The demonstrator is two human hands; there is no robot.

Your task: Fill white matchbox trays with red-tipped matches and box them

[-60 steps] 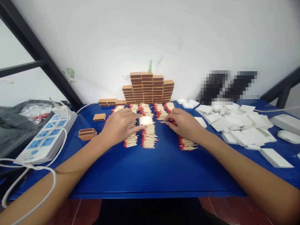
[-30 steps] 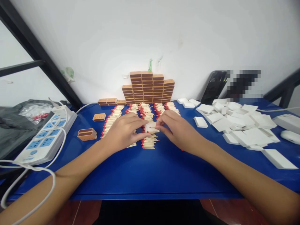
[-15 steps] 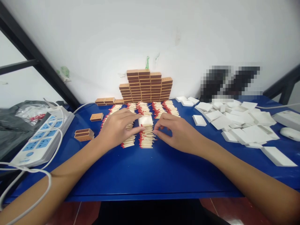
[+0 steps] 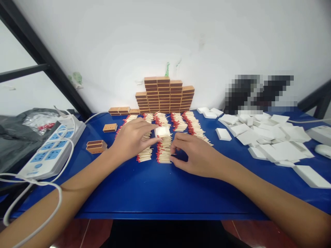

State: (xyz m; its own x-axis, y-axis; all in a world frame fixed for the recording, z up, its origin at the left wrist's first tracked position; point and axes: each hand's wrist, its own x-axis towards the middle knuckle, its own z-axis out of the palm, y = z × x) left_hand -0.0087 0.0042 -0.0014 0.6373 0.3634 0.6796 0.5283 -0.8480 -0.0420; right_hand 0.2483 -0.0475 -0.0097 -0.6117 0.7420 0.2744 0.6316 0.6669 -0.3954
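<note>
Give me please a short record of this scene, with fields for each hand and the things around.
left hand: holds a white tray above the matches
right hand: fingertips at the near end of the middle match row; grip unclear
back: stack of brown sleeves at the wall
right side: loose white trays
left side: power strip
surface: blue table
</note>
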